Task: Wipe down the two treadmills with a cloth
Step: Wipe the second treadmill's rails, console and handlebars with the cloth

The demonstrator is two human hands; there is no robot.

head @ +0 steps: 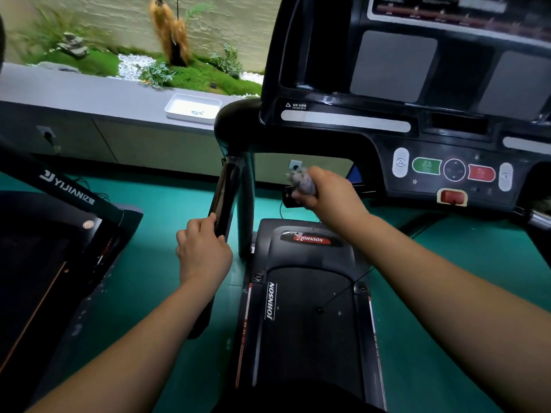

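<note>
While standing over the Johnson treadmill [310, 308], left hand [202, 251] gripping its black handrail [223, 198], right hand [328, 192] clenching a grey cloth [302, 180] below the console [417, 129].

Most of the cloth [302, 178] inside the right hand [328, 192]; console text [447, 13] blurred; left treadmill [44, 234] cropped by the edge.

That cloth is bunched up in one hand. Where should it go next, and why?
Probably up onto the console, close above it: the right hand holds the cloth in mid-air, wiping nothing yet, while the left hand grips the handrail.
</note>
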